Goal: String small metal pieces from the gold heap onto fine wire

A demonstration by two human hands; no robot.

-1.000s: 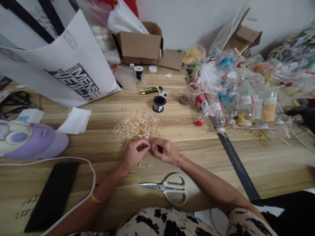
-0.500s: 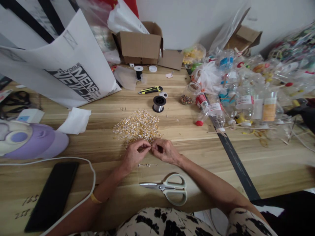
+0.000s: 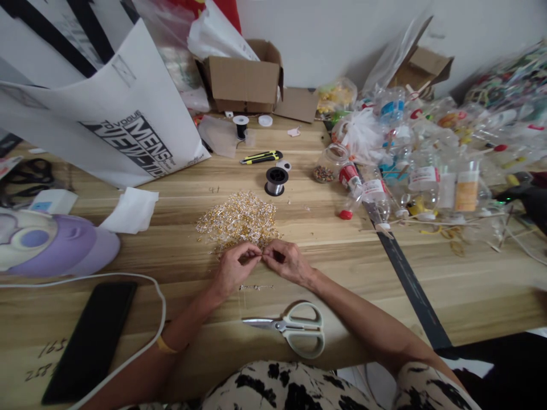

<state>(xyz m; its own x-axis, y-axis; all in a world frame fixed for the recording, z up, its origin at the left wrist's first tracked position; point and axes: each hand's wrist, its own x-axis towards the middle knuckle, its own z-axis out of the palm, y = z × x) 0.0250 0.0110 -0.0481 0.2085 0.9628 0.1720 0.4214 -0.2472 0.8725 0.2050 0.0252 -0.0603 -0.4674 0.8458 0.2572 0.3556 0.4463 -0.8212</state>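
Observation:
My left hand [image 3: 234, 266] and my right hand [image 3: 285, 262] meet fingertip to fingertip on the wooden table [image 3: 333, 273], just in front of a heap of small gold and clear beads [image 3: 239, 219]. Both hands are pinched closed on something tiny that I cannot make out. A short strung row of beads [image 3: 255, 287] lies on the table just below my hands. Scissors with pale green handles [image 3: 294, 328] lie closer to me, blades pointing left.
A spool of clear thread [image 3: 276, 180] and a yellow-black utility knife [image 3: 261, 156] lie beyond the beads. A black phone [image 3: 92, 339] with a white cable [image 3: 145, 285], a purple cap [image 3: 55, 245], a white printed bag [image 3: 111, 114], a cardboard box [image 3: 243, 77] and many bottles [image 3: 423, 171] surround the spot.
Both hands stay pinched together at the same place; only the fingers shift slightly.

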